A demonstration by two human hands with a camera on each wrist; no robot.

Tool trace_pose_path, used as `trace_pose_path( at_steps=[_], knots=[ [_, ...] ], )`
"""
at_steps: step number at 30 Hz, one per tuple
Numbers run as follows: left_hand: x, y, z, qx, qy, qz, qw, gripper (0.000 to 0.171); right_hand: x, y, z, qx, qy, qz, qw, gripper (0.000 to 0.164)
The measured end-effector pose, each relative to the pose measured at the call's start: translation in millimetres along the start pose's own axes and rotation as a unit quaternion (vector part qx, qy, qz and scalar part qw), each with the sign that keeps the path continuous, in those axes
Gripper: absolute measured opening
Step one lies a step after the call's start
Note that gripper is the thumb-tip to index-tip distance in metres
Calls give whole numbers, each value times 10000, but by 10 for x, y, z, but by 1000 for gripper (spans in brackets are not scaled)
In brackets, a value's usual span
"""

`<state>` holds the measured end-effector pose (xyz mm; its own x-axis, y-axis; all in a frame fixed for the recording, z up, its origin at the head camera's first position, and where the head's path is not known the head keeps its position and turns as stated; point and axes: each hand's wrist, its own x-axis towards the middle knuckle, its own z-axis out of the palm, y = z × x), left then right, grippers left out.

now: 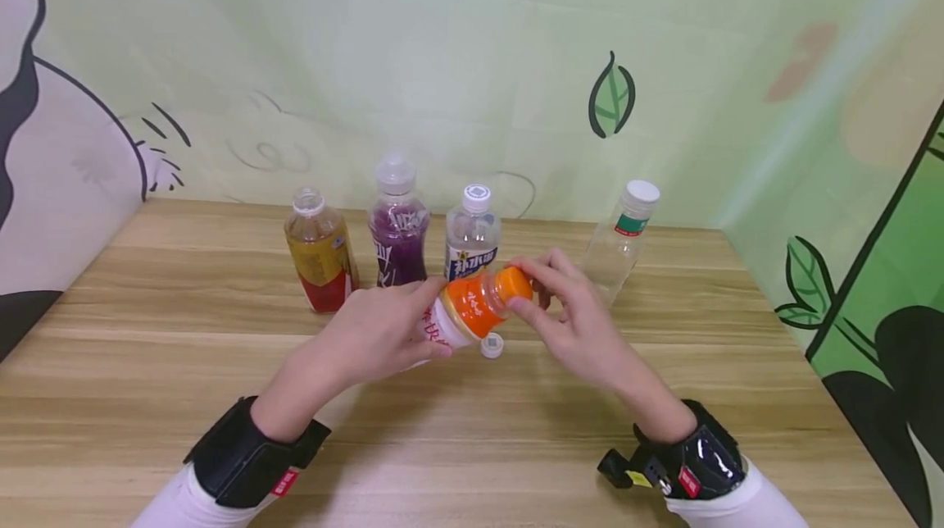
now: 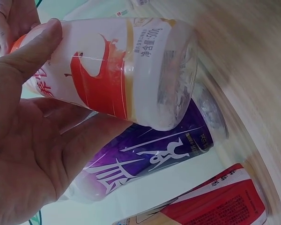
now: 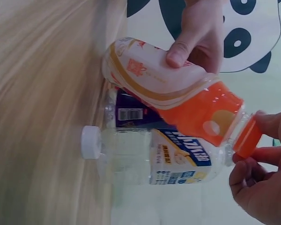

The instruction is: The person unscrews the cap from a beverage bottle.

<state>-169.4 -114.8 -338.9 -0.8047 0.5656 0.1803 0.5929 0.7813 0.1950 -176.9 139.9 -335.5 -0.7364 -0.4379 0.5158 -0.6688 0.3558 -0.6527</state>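
Observation:
My left hand [image 1: 376, 330] grips a plastic drink bottle [image 1: 475, 305] round its white label, tilted with the neck up and to the right. The label turns orange near the neck. At the neck, the thumb and fingertips of my right hand [image 1: 583, 323] pinch the orange cap [image 1: 515, 284]. In the left wrist view the bottle's clear base [image 2: 178, 79] shows red fruit printing beside it. Just below the bottle in the head view, a loose white cap [image 1: 492, 345] lies on the table.
Behind the hands stand an uncapped bottle with a yellow and red label [image 1: 319, 259], a purple bottle [image 1: 398, 234] and a clear bottle with a blue and white label [image 1: 472, 234]. A clear white-capped bottle [image 1: 625, 233] stands farther right. A printed cloth [image 1: 479, 85] backs the wooden table [image 1: 472, 454].

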Motion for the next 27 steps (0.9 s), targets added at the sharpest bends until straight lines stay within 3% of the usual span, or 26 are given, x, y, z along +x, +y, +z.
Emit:
trace_pose_path(
  at_steps=[9, 15, 27],
  knots=[
    [5, -24, 4, -41, -133, -46, 9999, 69, -5, -32, -49, -222, -288, -87, 9993, 36],
    [4, -38, 5, -53, -272, -79, 9996, 74, -5, -94, -44, -240, -241, 424, 9985, 31],
    [-2, -36, 0, -39, -111, 22, 9999, 72, -1, -137, 6, -800, 166, 1333, 9877, 30]
  ],
)
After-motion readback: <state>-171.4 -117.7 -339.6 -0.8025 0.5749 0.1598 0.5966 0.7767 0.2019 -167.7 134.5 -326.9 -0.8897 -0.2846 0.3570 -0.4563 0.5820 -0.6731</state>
